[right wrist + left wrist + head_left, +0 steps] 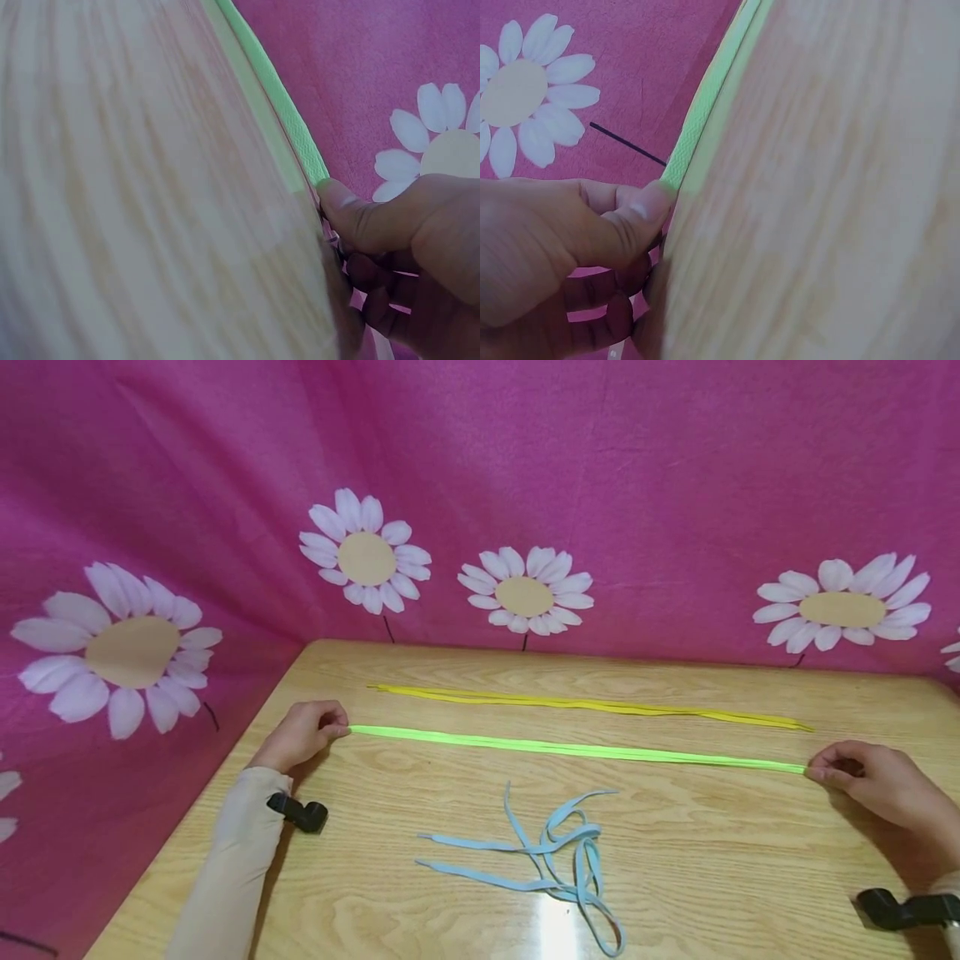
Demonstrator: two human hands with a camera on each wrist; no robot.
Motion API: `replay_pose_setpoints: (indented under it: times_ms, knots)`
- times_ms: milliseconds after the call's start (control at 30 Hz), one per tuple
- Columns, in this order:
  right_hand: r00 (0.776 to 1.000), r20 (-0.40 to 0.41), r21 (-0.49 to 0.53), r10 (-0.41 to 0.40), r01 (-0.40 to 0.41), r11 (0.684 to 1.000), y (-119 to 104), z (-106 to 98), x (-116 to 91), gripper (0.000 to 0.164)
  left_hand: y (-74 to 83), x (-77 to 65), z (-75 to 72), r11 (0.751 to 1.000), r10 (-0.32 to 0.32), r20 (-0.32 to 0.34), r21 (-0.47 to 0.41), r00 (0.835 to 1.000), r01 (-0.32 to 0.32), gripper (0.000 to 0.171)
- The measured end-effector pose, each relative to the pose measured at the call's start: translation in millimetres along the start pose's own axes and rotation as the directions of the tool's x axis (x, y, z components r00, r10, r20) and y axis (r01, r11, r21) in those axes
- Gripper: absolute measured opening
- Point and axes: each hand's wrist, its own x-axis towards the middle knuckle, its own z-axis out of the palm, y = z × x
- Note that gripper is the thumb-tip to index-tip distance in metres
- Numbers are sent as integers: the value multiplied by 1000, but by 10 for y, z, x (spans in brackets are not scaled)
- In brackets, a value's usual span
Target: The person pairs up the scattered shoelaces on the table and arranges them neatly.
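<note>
A neon green shoelace (525, 744), its strands side by side, stretches straight across the table between both hands. My left hand (303, 732) pinches its left end between thumb and fingers; the left wrist view shows the green lace (697, 112) running up from the thumb. At the other end, my right hand (881, 781) pinches the lace in the same way, and the right wrist view shows the green lace (281, 101) leaving the thumb tip. Behind it, a yellow shoelace (570, 702) lies straight and roughly parallel. Nearer the front, a light blue shoelace (555, 852) lies in loose, tangled loops.
The wooden table (390, 910) meets a pink cloth (637, 485) printed with white daisies at its back and left. A black wrist device (300, 812) sits on the left sleeve, another black device (903, 910) on the right wrist.
</note>
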Motion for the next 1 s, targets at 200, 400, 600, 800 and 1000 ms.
replay_pose_setpoints:
  times_ms: [200,400,600,800,1000]
  knots:
    - [1000,8,2,12,-12,1000,-1,-9,-4,5,20,44,24,1000,2,-15,2,1000,-2,10]
    - [999,-18,-7,30,-30,1000,14,6,-11,6,36,70,32,999,-27,-17,-22,999,27,8]
    - [998,-27,-5,57,-57,998,27,38,-19,8,35,65,44,996,-45,16,-74,999,46,7]
    - [998,-40,-3,45,-45,999,23,40,-21,7,21,50,34,994,-42,23,-100,999,44,5]
    - [998,-36,12,50,-50,999,23,34,-15,16,17,33,11,991,-56,27,-121,998,59,5]
